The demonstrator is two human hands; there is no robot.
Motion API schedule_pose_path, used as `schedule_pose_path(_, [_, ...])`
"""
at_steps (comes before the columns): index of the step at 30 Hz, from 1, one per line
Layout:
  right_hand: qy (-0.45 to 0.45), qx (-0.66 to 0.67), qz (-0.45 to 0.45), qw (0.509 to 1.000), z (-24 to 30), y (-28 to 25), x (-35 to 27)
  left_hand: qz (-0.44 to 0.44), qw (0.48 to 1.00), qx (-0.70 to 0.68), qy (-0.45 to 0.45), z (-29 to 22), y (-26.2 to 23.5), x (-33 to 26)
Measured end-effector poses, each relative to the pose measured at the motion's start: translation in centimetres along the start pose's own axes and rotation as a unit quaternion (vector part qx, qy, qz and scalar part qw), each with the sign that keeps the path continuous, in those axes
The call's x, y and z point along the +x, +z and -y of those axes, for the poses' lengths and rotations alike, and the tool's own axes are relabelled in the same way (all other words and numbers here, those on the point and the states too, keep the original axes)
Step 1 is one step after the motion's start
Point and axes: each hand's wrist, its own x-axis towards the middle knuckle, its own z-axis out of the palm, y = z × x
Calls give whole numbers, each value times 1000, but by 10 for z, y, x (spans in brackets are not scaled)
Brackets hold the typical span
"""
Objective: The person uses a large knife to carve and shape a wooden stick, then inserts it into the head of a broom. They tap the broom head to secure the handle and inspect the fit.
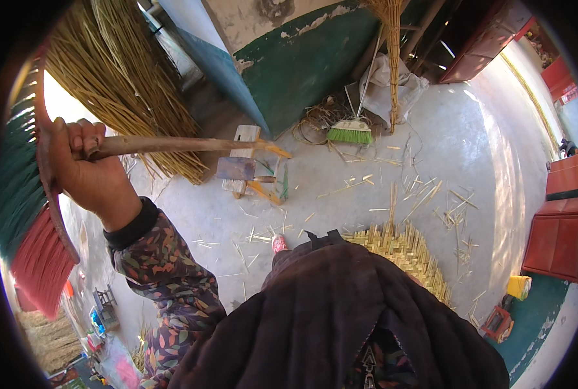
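Note:
My left hand (98, 172) is raised at the far left, its fingers closed around a broom (172, 144) just beside the broom head. The curved red head and its green and red bristles rise along the left rim, partly cut off. From my fist the wooden handle runs to the right, over a small wooden stool (245, 134). Below, close to my body, a partly woven mat of yellow strips (405, 249) lies on the floor, its near part hidden by my dark clothing. My right hand is out of sight.
A tall bundle of canes (127, 84) leans at the upper left. Cut strips (457, 211) litter the concrete floor. By the green wall stands a light-green-bristled broom (350, 133), near a whitish sack (386, 81). Red cabinets (561, 240) and a yellow container (519, 286) are at right.

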Motion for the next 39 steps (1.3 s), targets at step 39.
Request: schedule_pose_path(39, [-579,18,-331,745,801,-224,87,72,960,265,-47,315,-137,12])
